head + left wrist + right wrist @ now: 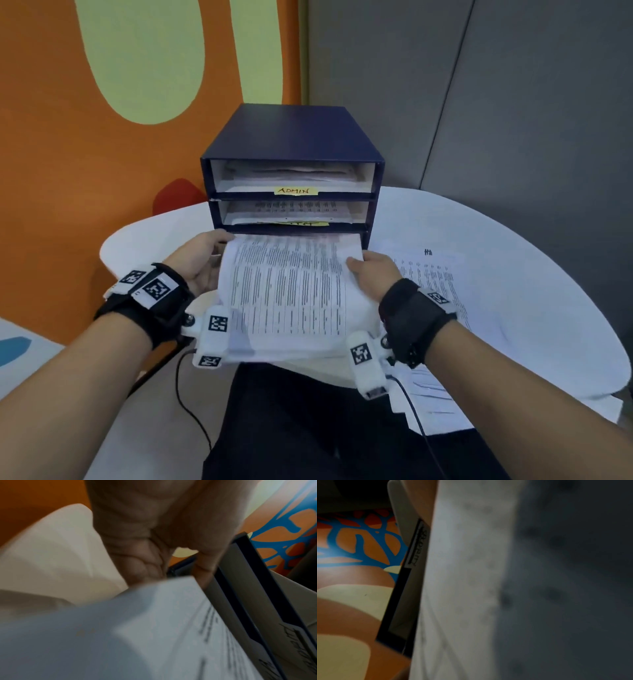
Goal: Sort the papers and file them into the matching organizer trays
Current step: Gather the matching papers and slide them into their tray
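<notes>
A dark blue three-tier organizer (pixel 291 140) stands on the white table (pixel 513 240). Its top tray carries a yellow ADMIN label (pixel 296 190); the middle tray's yellow label (pixel 301 223) is partly hidden. Both hold papers. A printed sheet (pixel 291 287) covered in text columns bows upward, its far edge at the mouth of the bottom tray. My left hand (pixel 202 260) holds the sheet's left edge with the thumb on top. My right hand (pixel 373 270) grips the right edge. The left wrist view shows fingers (pixel 145 563) behind the paper (pixel 154 628). In the right wrist view the paper (pixel 462 588) fills the frame.
More printed papers (pixel 431 281) lie on the table to the right of the organizer and reach toward the near edge. An orange and green wall (pixel 102 102) stands behind on the left, a grey partition (pixel 513 102) on the right. A black cable (pixel 191 411) hangs below my left wrist.
</notes>
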The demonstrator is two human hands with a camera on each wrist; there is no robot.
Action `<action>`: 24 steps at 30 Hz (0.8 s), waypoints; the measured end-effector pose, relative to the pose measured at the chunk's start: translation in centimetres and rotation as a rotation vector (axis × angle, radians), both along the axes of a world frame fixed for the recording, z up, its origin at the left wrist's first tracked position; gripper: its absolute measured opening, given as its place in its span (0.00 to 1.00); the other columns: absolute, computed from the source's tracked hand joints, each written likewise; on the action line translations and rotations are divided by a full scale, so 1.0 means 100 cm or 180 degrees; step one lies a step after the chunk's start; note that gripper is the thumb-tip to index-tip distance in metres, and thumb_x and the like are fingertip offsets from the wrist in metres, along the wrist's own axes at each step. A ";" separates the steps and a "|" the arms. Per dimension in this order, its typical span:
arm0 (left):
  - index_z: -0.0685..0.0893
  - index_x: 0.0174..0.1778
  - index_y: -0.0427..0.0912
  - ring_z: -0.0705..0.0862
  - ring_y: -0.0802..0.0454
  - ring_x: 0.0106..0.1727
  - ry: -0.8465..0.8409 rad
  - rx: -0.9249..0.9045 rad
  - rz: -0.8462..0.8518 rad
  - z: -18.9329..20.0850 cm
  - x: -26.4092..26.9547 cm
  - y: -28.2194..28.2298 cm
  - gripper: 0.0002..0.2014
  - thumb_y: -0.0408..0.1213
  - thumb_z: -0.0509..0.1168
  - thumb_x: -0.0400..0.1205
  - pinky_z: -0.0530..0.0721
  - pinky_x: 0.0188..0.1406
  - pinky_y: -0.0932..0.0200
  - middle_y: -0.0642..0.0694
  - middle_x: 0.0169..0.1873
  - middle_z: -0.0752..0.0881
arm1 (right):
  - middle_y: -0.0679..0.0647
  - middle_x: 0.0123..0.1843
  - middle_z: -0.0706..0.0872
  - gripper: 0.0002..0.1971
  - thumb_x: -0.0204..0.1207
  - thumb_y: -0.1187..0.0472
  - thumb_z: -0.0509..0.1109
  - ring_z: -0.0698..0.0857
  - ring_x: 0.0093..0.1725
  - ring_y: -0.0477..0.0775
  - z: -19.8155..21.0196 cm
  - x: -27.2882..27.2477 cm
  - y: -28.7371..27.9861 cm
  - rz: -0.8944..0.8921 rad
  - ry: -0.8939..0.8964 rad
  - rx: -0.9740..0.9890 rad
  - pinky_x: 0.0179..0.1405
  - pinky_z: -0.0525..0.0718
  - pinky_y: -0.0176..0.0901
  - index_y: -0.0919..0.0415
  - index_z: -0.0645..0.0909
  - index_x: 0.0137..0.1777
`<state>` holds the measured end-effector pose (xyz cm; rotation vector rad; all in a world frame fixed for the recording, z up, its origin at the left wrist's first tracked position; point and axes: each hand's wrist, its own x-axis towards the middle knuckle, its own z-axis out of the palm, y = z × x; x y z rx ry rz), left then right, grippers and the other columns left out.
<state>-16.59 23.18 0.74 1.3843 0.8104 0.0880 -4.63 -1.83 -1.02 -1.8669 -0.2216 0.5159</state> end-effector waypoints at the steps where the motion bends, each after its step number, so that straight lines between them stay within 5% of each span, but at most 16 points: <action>1: 0.80 0.45 0.40 0.86 0.50 0.26 0.0088 0.0016 -0.0219 -0.001 -0.002 0.000 0.10 0.44 0.65 0.83 0.86 0.25 0.59 0.43 0.36 0.86 | 0.56 0.53 0.85 0.12 0.84 0.59 0.61 0.82 0.55 0.58 0.003 0.007 0.003 -0.0120 -0.0003 -0.0089 0.41 0.80 0.34 0.64 0.80 0.61; 4: 0.85 0.59 0.31 0.92 0.47 0.37 0.0356 0.0021 -0.1000 0.002 -0.010 -0.004 0.17 0.41 0.68 0.81 0.91 0.29 0.57 0.35 0.48 0.91 | 0.63 0.66 0.83 0.21 0.83 0.55 0.63 0.82 0.62 0.60 0.009 0.017 0.006 -0.0400 0.0189 -0.0220 0.62 0.78 0.44 0.67 0.77 0.70; 6: 0.88 0.51 0.28 0.91 0.50 0.33 0.0390 0.0174 -0.1084 0.006 -0.010 -0.009 0.13 0.36 0.68 0.81 0.87 0.23 0.63 0.31 0.47 0.91 | 0.63 0.62 0.85 0.23 0.78 0.53 0.69 0.85 0.57 0.61 0.006 0.021 0.004 -0.0505 0.0595 0.0090 0.63 0.82 0.51 0.65 0.79 0.68; 8: 0.87 0.36 0.31 0.82 0.55 0.19 0.0277 0.0395 -0.0726 0.004 -0.004 -0.010 0.12 0.38 0.70 0.78 0.76 0.14 0.69 0.38 0.29 0.89 | 0.61 0.57 0.87 0.17 0.73 0.51 0.72 0.89 0.49 0.61 0.000 0.019 -0.001 -0.0380 0.1121 0.0395 0.48 0.88 0.54 0.61 0.81 0.58; 9: 0.86 0.39 0.34 0.79 0.56 0.18 0.0201 0.0406 -0.0459 0.000 0.002 -0.008 0.11 0.40 0.72 0.77 0.73 0.13 0.69 0.43 0.26 0.86 | 0.57 0.50 0.87 0.12 0.74 0.52 0.71 0.88 0.38 0.56 0.000 0.014 -0.004 -0.0194 0.1304 0.0395 0.33 0.85 0.45 0.58 0.80 0.52; 11: 0.85 0.48 0.39 0.81 0.57 0.22 -0.0016 0.0179 0.0038 -0.007 0.011 -0.005 0.08 0.41 0.71 0.80 0.75 0.13 0.69 0.47 0.29 0.87 | 0.52 0.37 0.85 0.06 0.76 0.55 0.68 0.76 0.22 0.46 -0.007 0.009 -0.010 0.0072 0.1476 0.0286 0.19 0.67 0.33 0.57 0.77 0.48; 15: 0.85 0.47 0.41 0.83 0.58 0.20 -0.0260 -0.0394 0.0144 -0.002 0.013 -0.010 0.09 0.44 0.69 0.81 0.76 0.12 0.70 0.47 0.31 0.89 | 0.52 0.29 0.80 0.03 0.80 0.63 0.65 0.64 0.15 0.43 -0.012 0.012 -0.007 -0.0203 0.1411 0.0761 0.11 0.58 0.30 0.59 0.74 0.45; 18: 0.83 0.56 0.42 0.75 0.62 0.17 -0.0237 -0.0471 -0.0056 0.001 0.009 -0.006 0.17 0.50 0.72 0.77 0.67 0.09 0.74 0.47 0.37 0.89 | 0.53 0.31 0.82 0.03 0.83 0.65 0.63 0.70 0.17 0.41 -0.005 0.017 0.008 -0.0548 0.1309 0.1148 0.11 0.65 0.29 0.62 0.74 0.47; 21: 0.79 0.50 0.44 0.73 0.62 0.17 -0.0494 -0.0630 0.0173 0.001 0.007 -0.002 0.14 0.49 0.71 0.78 0.67 0.09 0.73 0.47 0.45 0.91 | 0.60 0.46 0.90 0.08 0.79 0.67 0.70 0.91 0.38 0.46 0.001 0.016 0.020 -0.0753 0.1458 0.1972 0.33 0.88 0.31 0.70 0.78 0.55; 24: 0.81 0.51 0.41 0.84 0.61 0.24 -0.0743 -0.0603 0.0225 0.001 0.007 -0.007 0.10 0.44 0.68 0.81 0.79 0.19 0.72 0.43 0.54 0.92 | 0.63 0.57 0.87 0.10 0.77 0.68 0.72 0.89 0.54 0.52 0.001 0.012 0.027 -0.0487 0.1285 0.2211 0.59 0.86 0.42 0.71 0.76 0.54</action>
